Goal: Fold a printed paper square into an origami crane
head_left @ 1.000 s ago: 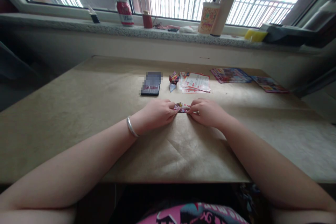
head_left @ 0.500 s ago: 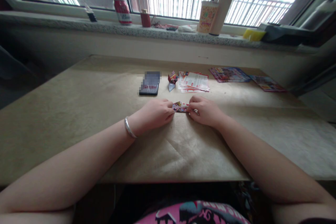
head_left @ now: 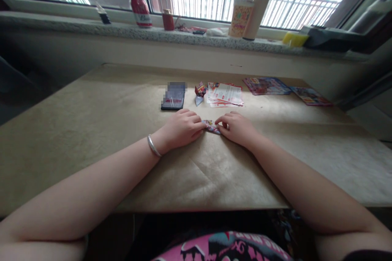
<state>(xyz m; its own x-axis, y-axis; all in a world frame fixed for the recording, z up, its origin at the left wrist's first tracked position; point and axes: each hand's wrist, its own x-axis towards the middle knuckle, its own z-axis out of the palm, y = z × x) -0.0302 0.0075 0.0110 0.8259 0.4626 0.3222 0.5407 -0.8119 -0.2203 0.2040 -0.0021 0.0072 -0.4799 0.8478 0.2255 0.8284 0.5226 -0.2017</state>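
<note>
Curled fingers of both hands meet on a small folded strip of printed paper, with the left hand at its left end and the right hand at its right end. We cannot tell whether either hand pinches the strip or only presses it down. The folded strip lies flat on the board between our hands, its ends under or against our fingertips.

From the head view, a silver bangle circles our left wrist. Just ahead of the left hand lies a phone, its upper part blurred out. Ahead of the gap between our hands sits a folded paper shape, and just beyond the right hand lies a small stack of flyers. Farther ahead and to the right of the grip are two printed sheets. Well beyond the grip, on the window sill, stand a red can and a patterned cup. Below the grip, at the bottom of the view, shows our pink printed shirt.
</note>
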